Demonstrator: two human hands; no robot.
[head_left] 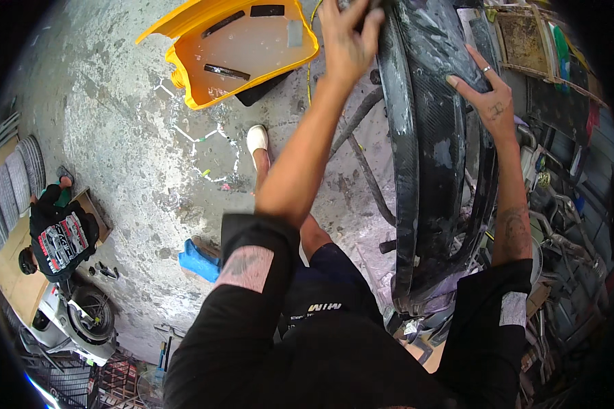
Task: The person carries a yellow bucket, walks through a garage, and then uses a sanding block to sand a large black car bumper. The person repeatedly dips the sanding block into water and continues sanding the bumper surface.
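Surface work on a long, black carbon-weave panel (pixel 431 160), smeared with grey, seemed to be the step in hand. The panel lay just right of the left hand (pixel 348 46) and ran beneath the right hand (pixel 492 97). The left hand was blurred near the upper limit of view, its fingers parted at a small dark object (pixel 374 5); whether they pinched it could not be told. The right hand was spread, thumb well away from forefinger, resting on the panel and probably steadying it. The next move, by judgement, called for even pressure on the left and a firm rest on the right.

The panel's left edge ran from just beside the left hand back toward the body, with dark, bent tubes (pixel 370 178) jutting out that might get in the way. Near the left hand, on its left, sat a yellow plastic tub (pixel 196 97) with slim black blocks (pixel 226 71) in it. Wider room opened past the tub, over stained grey concrete floor (pixel 133 146). Beyond the right hand, jumbled metal pipes (pixel 561 235) crowded its outer side.
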